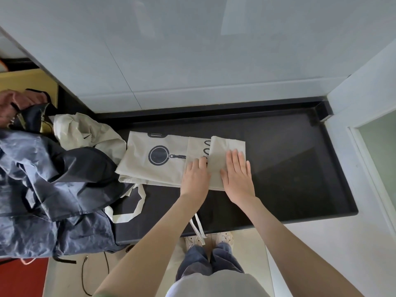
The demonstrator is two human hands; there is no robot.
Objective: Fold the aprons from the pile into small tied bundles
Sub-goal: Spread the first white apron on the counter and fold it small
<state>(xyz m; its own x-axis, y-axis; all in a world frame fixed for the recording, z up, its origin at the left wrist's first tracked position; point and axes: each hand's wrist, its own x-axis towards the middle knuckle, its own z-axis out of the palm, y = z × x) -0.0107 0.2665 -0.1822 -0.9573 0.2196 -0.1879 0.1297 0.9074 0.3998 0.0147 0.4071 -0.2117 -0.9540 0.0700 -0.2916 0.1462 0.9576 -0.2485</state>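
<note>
Pressing down with straight, lightly spread fingers, the left hand (196, 175) and the right hand (237, 174) lie palm-flat side by side, not quite touching, on the right end of a cream apron (150, 172) spread on the black worktop (289, 168). Neither hand grips the cloth. The apron carries a dark blue print of a round pan with a handle (158, 155), and beside it a few dark curved strokes (206, 151) that are half covered by a folded-over flap (222, 146) and cannot be read. The right hand rests on that flap, and the left sits on the layer beside it. A cream strap loop (137, 202) trails off the apron's near left corner, and two thin ties (198, 229) hang over the worktop's front edge. To the left, a heaped pile of navy aprons (53, 179) spills over the front edge, with a crumpled cream one (85, 133) behind it touching the flat apron's left end. Another person's hand (12, 101) shows at the far left. A raised lip (214, 108) runs along the back, and bare black surface stretches from the flap to the worktop's right end.
</note>
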